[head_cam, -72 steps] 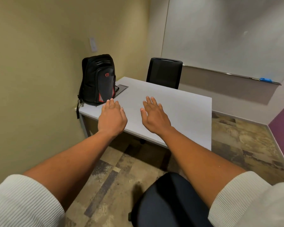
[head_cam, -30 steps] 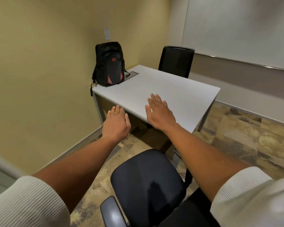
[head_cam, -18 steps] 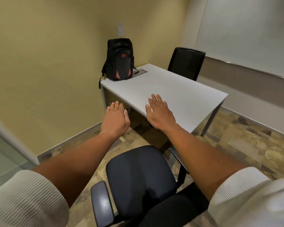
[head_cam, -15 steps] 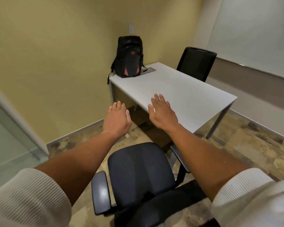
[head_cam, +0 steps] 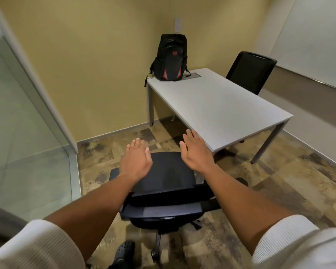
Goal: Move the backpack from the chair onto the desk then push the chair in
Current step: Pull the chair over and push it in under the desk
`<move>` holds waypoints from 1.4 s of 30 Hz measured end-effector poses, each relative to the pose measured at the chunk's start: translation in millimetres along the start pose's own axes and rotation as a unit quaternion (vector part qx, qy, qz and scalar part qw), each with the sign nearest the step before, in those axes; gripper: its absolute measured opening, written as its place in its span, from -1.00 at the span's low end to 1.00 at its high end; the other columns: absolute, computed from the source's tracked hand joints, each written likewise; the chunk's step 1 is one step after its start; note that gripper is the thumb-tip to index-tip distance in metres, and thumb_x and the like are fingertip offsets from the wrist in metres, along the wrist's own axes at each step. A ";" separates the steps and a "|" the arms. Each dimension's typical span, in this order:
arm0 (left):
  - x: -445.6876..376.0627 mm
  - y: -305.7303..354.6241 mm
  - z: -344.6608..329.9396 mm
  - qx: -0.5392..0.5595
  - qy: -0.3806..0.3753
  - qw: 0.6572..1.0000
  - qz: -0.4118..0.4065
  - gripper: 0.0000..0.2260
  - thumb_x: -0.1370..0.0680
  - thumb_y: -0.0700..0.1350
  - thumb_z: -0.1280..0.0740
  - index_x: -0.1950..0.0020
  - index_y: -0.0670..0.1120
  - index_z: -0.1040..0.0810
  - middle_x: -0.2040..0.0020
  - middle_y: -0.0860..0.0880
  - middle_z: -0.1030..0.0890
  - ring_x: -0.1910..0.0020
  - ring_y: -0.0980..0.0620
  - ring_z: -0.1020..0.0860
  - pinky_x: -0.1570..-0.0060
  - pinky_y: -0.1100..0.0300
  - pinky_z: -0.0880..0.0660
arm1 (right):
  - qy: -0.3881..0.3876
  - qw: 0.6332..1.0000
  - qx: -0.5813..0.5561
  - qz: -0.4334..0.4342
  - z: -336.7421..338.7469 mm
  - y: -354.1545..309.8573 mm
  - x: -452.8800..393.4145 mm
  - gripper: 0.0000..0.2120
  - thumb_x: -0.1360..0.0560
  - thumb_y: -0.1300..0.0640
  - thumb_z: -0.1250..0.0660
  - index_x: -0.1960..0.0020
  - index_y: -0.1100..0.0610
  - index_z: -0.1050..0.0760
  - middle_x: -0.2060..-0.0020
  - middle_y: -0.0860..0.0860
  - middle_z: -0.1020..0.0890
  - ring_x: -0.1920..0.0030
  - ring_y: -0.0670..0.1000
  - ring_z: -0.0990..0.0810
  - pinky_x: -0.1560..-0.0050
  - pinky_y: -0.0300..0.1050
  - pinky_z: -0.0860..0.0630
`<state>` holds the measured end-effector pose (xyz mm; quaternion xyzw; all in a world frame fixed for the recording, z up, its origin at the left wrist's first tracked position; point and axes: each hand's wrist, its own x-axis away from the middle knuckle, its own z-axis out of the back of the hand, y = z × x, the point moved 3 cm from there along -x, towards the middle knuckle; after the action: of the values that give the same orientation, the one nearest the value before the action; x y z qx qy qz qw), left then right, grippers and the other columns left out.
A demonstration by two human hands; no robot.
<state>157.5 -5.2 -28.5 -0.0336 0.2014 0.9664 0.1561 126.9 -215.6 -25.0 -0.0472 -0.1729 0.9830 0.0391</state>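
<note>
A black backpack [head_cam: 172, 58] with red trim stands upright on the far left corner of the grey desk [head_cam: 221, 105], against the yellow wall. A black office chair [head_cam: 169, 183] sits on the floor in front of me, its seat empty, a short way out from the desk's near edge. My left hand [head_cam: 135, 162] hovers flat above the seat's left side, fingers apart, holding nothing. My right hand [head_cam: 195, 152] hovers flat over the seat's right front, near the desk's front corner, also empty.
A second black chair [head_cam: 250, 71] stands behind the desk by the whiteboard wall [head_cam: 314, 41]. A glass partition [head_cam: 17, 123] runs along the left. My dark shoe [head_cam: 123, 251] is beside the chair's wheeled base. Patterned floor lies open to the right.
My view has backed away from the desk, so the near chair now shows in full below my hands. Both hands have dropped from over the desk edge to above the seat.
</note>
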 end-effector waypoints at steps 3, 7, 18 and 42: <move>27.7 2.7 -9.5 -0.005 -0.008 1.000 0.002 -0.61 -0.67 -0.10 -0.03 -0.41 -0.27 -0.36 -0.45 -0.28 -0.37 -0.44 -0.21 -0.30 -0.43 -0.04 -0.18 | -0.008 1.000 0.000 -0.005 -8.5 8.4 27.0 -0.47 -0.68 -0.05 0.08 -0.57 0.19 -0.17 -0.60 0.10 -0.14 -0.60 0.07 0.02 -0.56 0.11 0.02; 59.5 0.5 -21.2 0.001 -0.026 1.000 0.017 -0.61 -0.68 -0.09 -0.01 -0.41 -0.26 -0.35 -0.49 -0.27 -0.32 -0.49 -0.19 -0.24 -0.48 -0.03 -0.13 | -0.022 1.000 -0.011 -0.010 -19.6 16.9 57.3 -0.47 -0.69 -0.06 0.08 -0.57 0.19 -0.17 -0.60 0.10 -0.14 -0.60 0.07 0.01 -0.55 0.11 0.04; 93.0 -6.6 -28.7 0.048 -0.016 0.997 0.057 -0.58 -0.68 -0.05 -0.01 -0.47 -0.21 -0.32 -0.55 -0.20 -0.27 -0.53 -0.15 -0.21 -0.47 -0.08 -0.20 | 0.032 0.997 -0.043 -0.051 -23.7 41.8 107.7 -0.45 -0.65 -0.20 0.05 -0.52 0.05 -0.32 -0.56 -0.05 -0.27 -0.57 -0.05 -0.10 -0.52 0.05 -0.14; -28.7 -93.9 -0.6 0.047 0.074 0.996 0.032 -0.55 -0.68 -0.04 -0.02 -0.56 -0.14 -0.22 -0.57 -0.10 -0.25 -0.55 -0.01 -0.18 -0.51 0.08 -0.08 | 0.159 0.968 -0.097 -0.166 -50.9 -31.3 17.6 -0.53 -0.67 -0.06 -0.01 -0.48 0.08 -0.38 -0.53 -0.04 -0.33 -0.55 -0.04 -0.18 -0.45 0.01 -0.27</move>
<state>214.3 68.0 -61.0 -0.0913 0.2583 0.9553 0.1109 116.8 -167.5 -63.3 -0.1774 -0.2641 0.9212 0.2242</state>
